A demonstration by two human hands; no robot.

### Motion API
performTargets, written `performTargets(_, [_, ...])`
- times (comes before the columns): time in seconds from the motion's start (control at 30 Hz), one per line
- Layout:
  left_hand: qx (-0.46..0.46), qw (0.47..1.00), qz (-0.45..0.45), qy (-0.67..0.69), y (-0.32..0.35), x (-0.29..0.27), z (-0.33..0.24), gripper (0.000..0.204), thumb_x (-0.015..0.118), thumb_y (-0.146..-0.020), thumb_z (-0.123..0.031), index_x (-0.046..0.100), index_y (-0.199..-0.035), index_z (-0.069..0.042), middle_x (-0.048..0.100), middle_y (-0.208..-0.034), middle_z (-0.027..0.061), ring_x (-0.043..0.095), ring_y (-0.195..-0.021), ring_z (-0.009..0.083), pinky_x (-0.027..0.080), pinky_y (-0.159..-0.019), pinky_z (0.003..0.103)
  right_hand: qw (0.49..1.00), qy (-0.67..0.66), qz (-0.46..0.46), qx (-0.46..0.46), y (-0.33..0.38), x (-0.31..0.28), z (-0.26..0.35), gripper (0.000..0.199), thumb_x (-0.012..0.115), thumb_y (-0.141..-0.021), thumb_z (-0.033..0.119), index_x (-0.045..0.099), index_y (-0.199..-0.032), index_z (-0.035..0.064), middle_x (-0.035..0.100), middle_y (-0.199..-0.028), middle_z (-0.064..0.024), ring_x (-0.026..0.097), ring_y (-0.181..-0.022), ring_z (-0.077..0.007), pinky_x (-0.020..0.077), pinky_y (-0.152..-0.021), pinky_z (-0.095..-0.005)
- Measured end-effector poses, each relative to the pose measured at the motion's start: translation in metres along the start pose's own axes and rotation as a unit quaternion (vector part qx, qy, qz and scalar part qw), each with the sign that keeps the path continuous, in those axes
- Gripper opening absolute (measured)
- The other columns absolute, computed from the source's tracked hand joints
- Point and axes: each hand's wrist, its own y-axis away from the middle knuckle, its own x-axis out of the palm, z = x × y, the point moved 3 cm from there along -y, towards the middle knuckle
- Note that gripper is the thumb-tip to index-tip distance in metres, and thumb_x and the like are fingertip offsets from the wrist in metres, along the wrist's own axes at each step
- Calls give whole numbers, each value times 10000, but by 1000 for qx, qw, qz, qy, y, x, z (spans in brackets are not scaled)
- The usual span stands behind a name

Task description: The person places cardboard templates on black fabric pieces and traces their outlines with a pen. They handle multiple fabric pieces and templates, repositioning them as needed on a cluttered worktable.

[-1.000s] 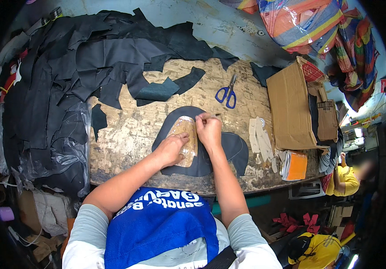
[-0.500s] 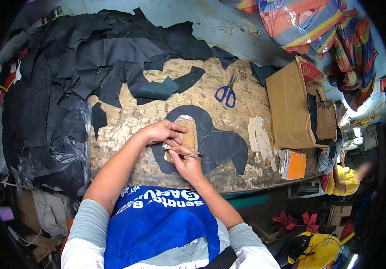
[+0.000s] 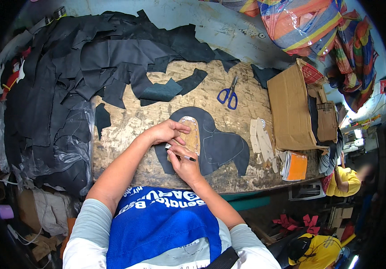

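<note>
A tan, rounded pattern piece with a pale, marked edge lies on a dark piece of leather. My left hand rests on the pattern piece, its fingers stretched across it and pressing it down. Closed in my right hand is a pen, slanted with its tip end toward the left edge of the pattern piece. The tip itself is hard to make out beside my fingers. A thin, light curved outline runs over the right part of the leather.
Blue-handled scissors lie beyond the leather. Pale pattern strips, an orange-faced stack and a cardboard box are at the right. Dark leather scraps heap over the left and back. Two people in yellow are at far right.
My right hand and the pen have shifted slightly left and down along the pattern piece's edge, the pen now tilting more. The left hand keeps its place on the pattern piece.
</note>
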Motion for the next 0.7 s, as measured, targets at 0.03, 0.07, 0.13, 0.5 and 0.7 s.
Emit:
performTargets(0.03, [0, 1000, -1, -5, 0, 0, 0, 432, 382, -889, 74, 450, -1314, 30, 481, -1332, 144, 659, -906, 190, 574, -771, 293, 1000, -2, -8, -1, 1, 0, 0, 69, 648, -806, 46, 622, -850, 0, 654, -784, -149, 655, -719, -279, 505, -649, -337])
performTargets(0.07, [-3, 1000, -5, -10, 0, 0, 1, 431, 377, -890, 75, 451, -1312, 32, 485, -1327, 145, 659, -905, 191, 575, -772, 296, 1000, 2, -14, 6, 3, -1, -1, 71, 652, -802, 48, 622, -846, 1, 654, -783, -149, 652, -715, -286, 504, -649, -341])
performTargets(0.13, [6, 1000, -11, -10, 0, 1, 1, 423, 425, -884, 64, 464, -1304, 32, 492, -1323, 144, 656, -863, 167, 570, -733, 275, 999, 10, -28, 20, 6, -2, -2, 77, 659, -794, 53, 622, -838, 3, 653, -780, -149, 644, -709, -300, 503, -648, -350])
performTargets(0.5, [183, 871, -46, -454, 10, 25, -1, 759, 826, -466, -48, 592, -1187, -21, 522, -1315, 104, 585, -685, 153, 512, -712, 278, 990, 143, -7, -13, 35, -45, 3, 79, 723, -719, 113, 659, -745, 75, 634, -745, -82, 603, -776, -299, 488, -707, -384])
performTargets(0.7, [179, 866, -51, -464, 10, 27, -4, 726, 833, -456, -57, 614, -1147, -16, 532, -1292, 113, 592, -688, 180, 516, -713, 298, 993, 83, 69, 53, 29, -64, -11, 106, 656, -780, 66, 638, -765, -37, 665, -777, -153, 650, -671, -312, 506, -608, -350])
